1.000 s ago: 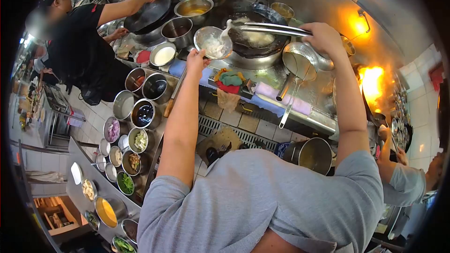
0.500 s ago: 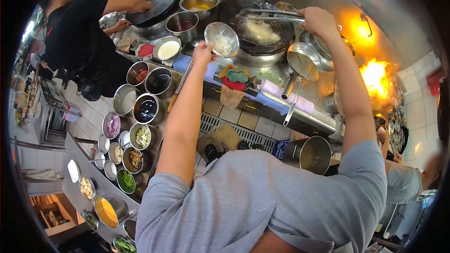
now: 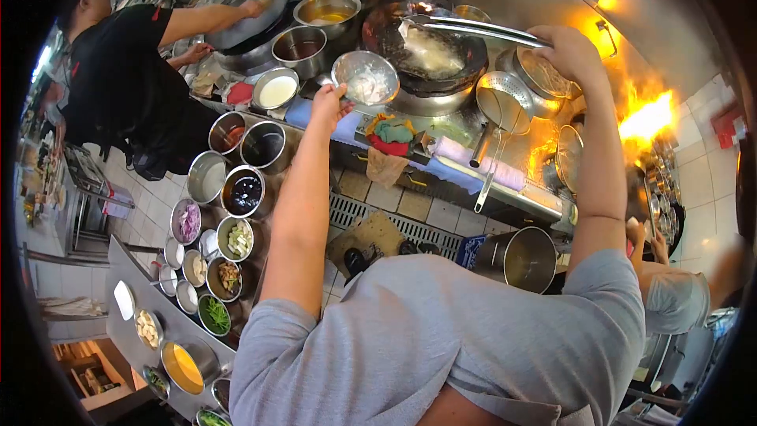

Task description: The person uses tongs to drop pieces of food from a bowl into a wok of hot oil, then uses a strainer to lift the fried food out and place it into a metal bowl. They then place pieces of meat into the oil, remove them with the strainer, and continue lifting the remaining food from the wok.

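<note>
Since a moment ago our left hand [image 3: 327,102] has tipped the small steel bowl [image 3: 365,77] flatter, fingers pinching its near rim just beside the wok [image 3: 430,51]. Our right hand [image 3: 572,55], fingers wrapped tight, has lowered the ladle [image 3: 465,29] into the wok's far side; open room lies only between bowl and wok rim.

Both arms stretch forward and up from grey short sleeves, elbows nearly straight. The left hand [image 3: 327,102] is closed in a grip, fingers curled with the thumb on top. The right hand [image 3: 569,55] reaches farther out, knuckles up, fingers wrapped in a firm grip, wrist bent slightly inward.
</note>
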Demonstrator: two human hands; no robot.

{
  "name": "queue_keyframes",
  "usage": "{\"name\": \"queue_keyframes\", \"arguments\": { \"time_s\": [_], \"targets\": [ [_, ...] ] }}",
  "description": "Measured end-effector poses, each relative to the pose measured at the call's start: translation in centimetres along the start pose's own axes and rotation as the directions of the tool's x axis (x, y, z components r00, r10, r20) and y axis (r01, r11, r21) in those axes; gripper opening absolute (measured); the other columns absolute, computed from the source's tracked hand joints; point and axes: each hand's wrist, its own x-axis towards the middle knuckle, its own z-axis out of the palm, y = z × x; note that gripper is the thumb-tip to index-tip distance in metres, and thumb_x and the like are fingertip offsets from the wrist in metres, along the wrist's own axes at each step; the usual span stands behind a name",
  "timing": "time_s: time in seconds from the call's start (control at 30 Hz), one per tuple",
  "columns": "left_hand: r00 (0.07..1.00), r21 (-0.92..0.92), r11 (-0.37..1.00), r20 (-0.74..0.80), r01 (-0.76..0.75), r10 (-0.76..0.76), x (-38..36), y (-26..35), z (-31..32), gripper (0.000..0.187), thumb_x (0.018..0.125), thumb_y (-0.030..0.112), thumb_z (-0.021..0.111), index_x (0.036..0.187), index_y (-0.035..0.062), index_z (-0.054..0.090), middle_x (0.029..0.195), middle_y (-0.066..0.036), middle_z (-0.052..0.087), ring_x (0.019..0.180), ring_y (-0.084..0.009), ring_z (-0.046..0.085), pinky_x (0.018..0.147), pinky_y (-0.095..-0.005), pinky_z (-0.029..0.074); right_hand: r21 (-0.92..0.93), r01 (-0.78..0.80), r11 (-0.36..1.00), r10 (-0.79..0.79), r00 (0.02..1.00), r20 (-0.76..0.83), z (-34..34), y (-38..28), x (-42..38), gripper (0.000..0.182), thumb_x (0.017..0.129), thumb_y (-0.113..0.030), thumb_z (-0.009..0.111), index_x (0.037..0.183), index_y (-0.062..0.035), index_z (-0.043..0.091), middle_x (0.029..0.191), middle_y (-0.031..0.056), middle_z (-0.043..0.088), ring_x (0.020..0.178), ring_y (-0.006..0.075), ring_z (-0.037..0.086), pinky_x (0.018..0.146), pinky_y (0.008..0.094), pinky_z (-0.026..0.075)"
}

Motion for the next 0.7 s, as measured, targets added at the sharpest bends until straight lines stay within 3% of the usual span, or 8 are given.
{"name": "queue_keyframes", "arguments": {
  "time_s": [0.13, 0.2, 0.3, 0.33, 0.4, 0.57, 0.63, 0.7],
  "targets": [
    [0.998, -0.046, 0.999, -0.046, 0.029, -0.031, -0.7, -0.8, 0.9, 0.014, 0.083, 0.019, 0.053, 0.075, 0.0118, 0.045, 0.075, -0.004, 0.054, 0.061, -0.0179, 0.057, 0.050, -0.0270, 0.046, 0.045, -0.103, 0.994, 0.097, 0.986, 0.134, 5.1, 2.4, 4.7, 0.031, 0.072, -0.022, 0.063, 0.102, -0.0172, 0.061, 0.094, 0.0064, 0.063, 0.087, 0.0241, 0.059, 0.075, 0.0357, 0.046],
    [0.997, -0.048, 0.998, -0.076, 0.028, -0.031, -1.1, -0.9, 1.0, 0.017, 0.083, 0.019, 0.053, 0.073, 0.0120, 0.042, 0.076, -0.004, 0.053, 0.060, -0.0183, 0.057, 0.049, -0.0268, 0.046, 0.078, -0.244, 0.967, 0.210, 0.928, 0.308, 9.0, 3.2, 8.3, 0.030, 0.072, -0.024, 0.063, 0.100, -0.0135, 0.061, 0.094, 0.0097, 0.062, 0.088, 0.0245, 0.059, 0.076, 0.0361, 0.045],
    [0.997, -0.095, 0.995, -0.075, 0.002, -0.010, -0.7, -1.6, 0.2, 0.017, 0.083, 0.019, 0.054, 0.073, 0.0126, 0.041, 0.076, -0.004, 0.052, 0.059, -0.0186, 0.057, 0.049, -0.0269, 0.046, 0.077, -0.350, 0.934, 0.292, 0.867, 0.403, 14.3, 4.2, 12.7, 0.033, 0.074, -0.028, 0.062, 0.101, -0.0102, 0.060, 0.099, 0.0138, 0.060, 0.091, 0.0259, 0.058, 0.078, 0.0364, 0.045],
    [0.998, -0.105, 0.994, -0.070, -0.014, 0.007, -1.0, -1.6, 0.0, 0.018, 0.083, 0.019, 0.054, 0.073, 0.0127, 0.041, 0.076, -0.004, 0.052, 0.059, -0.0186, 0.057, 0.050, -0.0273, 0.046, 0.081, -0.340, 0.937, 0.280, 0.870, 0.407, 14.3, 3.7, 12.7, 0.033, 0.074, -0.028, 0.062, 0.101, -0.0102, 0.060, 0.099, 0.0138, 0.060, 0.091, 0.0259, 0.058, 0.078, 0.0364, 0.045],
    [0.995, -0.108, 0.994, -0.101, -0.002, -0.009, -1.2, -1.2, -0.5, 0.015, 0.083, 0.020, 0.054, 0.074, 0.0141, 0.043, 0.077, -0.002, 0.053, 0.063, -0.0187, 0.056, 0.053, -0.0272, 0.045, -0.022, -0.367, 0.930, 0.366, 0.919, 0.145, 12.5, 2.4, 12.0, 0.036, 0.075, -0.030, 0.061, 0.102, -0.0074, 0.059, 0.101, 0.0163, 0.058, 0.093, 0.0283, 0.057, 0.078, 0.0370, 0.045],
    [0.991, 0.075, 0.993, -0.089, -0.096, 0.103, -1.3, -0.2, -3.8, 0.015, 0.084, 0.019, 0.053, 0.073, 0.0130, 0.043, 0.071, -0.002, 0.053, 0.058, -0.0159, 0.056, 0.050, -0.0260, 0.043, -0.005, -0.156, 0.988, 0.156, 0.987, 0.036, 2.1, -6.7, 4.6, 0.033, 0.076, -0.025, 0.060, 0.107, -0.0157, 0.057, 0.102, 0.0115, 0.059, 0.092, 0.0286, 0.056, 0.077, 0.0395, 0.045],
    [0.979, 0.205, 0.959, -0.014, -0.198, 0.205, -1.7, 0.5, -4.0, 0.014, 0.083, 0.018, 0.053, 0.074, 0.0110, 0.045, 0.066, -0.002, 0.054, 0.053, -0.0126, 0.055, 0.047, -0.0243, 0.041, -0.104, 0.106, 0.989, -0.105, 0.994, 0.020, -0.4, -9.4, 1.8, 0.032, 0.074, -0.020, 0.060, 0.106, -0.0191, 0.057, 0.095, 0.0099, 0.060, 0.088, 0.0275, 0.057, 0.074, 0.0401, 0.046],
    [0.973, 0.239, 0.943, 0.054, -0.232, 0.226, -1.4, 1.0, -3.8, 0.016, 0.083, 0.018, 0.053, 0.073, 0.0114, 0.044, 0.067, -0.002, 0.054, 0.054, -0.0133, 0.055, 0.047, -0.0244, 0.040, -0.155, 0.189, 0.970, -0.185, 0.982, 0.036, -0.7, -11.1, 0.3, 0.034, 0.072, -0.020, 0.060, 0.106, -0.0184, 0.057, 0.094, 0.0090, 0.058, 0.087, 0.0276, 0.057, 0.073, 0.0394, 0.046]
  ]
}}
